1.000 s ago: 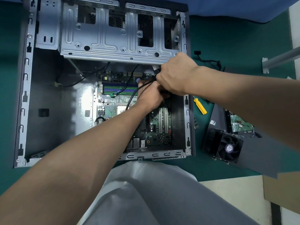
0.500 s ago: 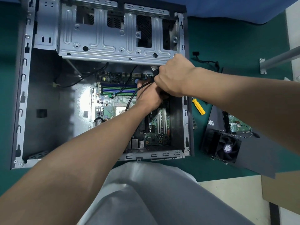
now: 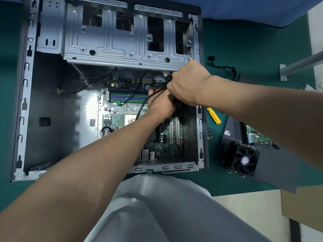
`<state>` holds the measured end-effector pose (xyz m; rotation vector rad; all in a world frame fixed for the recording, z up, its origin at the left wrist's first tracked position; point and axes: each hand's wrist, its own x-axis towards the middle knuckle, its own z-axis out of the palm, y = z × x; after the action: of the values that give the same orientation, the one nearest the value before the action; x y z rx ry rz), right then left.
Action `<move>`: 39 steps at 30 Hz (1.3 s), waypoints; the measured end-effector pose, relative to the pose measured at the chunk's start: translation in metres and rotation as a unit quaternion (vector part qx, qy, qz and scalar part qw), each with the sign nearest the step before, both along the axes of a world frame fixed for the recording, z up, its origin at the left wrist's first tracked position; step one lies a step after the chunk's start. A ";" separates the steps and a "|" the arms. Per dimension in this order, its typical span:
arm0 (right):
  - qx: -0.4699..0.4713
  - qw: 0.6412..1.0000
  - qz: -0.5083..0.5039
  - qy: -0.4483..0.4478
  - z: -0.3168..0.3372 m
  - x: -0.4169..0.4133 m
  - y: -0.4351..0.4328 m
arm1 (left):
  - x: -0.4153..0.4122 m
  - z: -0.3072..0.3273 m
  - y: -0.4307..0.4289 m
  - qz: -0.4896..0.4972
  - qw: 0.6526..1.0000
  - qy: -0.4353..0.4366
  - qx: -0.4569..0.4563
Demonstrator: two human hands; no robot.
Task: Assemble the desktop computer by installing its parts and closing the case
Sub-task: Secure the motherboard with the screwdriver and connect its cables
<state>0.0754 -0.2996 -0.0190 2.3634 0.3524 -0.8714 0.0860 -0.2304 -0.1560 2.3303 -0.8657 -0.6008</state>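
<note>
Okay, one open computer case [image 3: 26, 102] lies on its side on the green mat [image 3: 253, 49], open face up. Its drive cage [image 3: 122, 41] end points far, and the port edge of the one motherboard [image 3: 167, 149] points near. The case's far edge is cut off in the head view, so its long axis can't be told. The motherboard sits in the right half of the case floor and carries two white slots [image 3: 174, 130] running near to far.

Two hands meet at the far right corner of the board, just below the cage. The right hand [image 3: 188, 84] is a closed fist gripping the black cable [image 3: 142, 105]. The left hand [image 3: 162, 105] sits under it, touching it, with the fingers mostly hidden, so its grip can't be told. The cable's long axis runs from near-left to far-right across the left hand.

Right of the case:
- one yellow screwdriver [image 3: 214, 116], tilted from far-left to near-right
- one cooler fan [image 3: 244, 160] on one dark side panel [image 3: 279, 168]
- one bare green circuit board [image 3: 253, 135]
- one loose black lead [image 3: 222, 67], farther back on the mat
</note>
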 end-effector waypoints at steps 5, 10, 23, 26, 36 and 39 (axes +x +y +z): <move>0.007 0.999 -0.011 -0.036 -0.002 -0.002 0.000 | -0.004 0.009 0.001 -0.008 1.000 0.018 -0.012; 0.009 0.998 -0.041 -0.054 -0.005 -0.005 0.004 | -0.008 0.013 0.004 0.012 0.999 0.018 -0.042; 0.021 0.997 -0.027 -0.066 -0.005 -0.008 0.002 | -0.009 0.008 0.002 -0.033 0.999 -0.017 -0.017; 0.013 0.997 -0.042 -0.062 -0.006 -0.007 0.002 | -0.008 0.012 0.004 -0.005 0.999 -0.008 -0.045; 0.008 0.999 -0.032 -0.042 -0.002 -0.004 0.002 | -0.007 0.010 0.007 -0.041 0.996 -0.071 -0.025; 0.012 0.998 -0.038 -0.055 -0.003 -0.004 0.003 | -0.009 0.010 0.008 -0.042 0.996 -0.071 -0.042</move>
<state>0.0710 -0.2966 -0.0221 2.4478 0.2316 -0.7706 0.0766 -0.2228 -0.1463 2.2909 -1.0391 -0.4284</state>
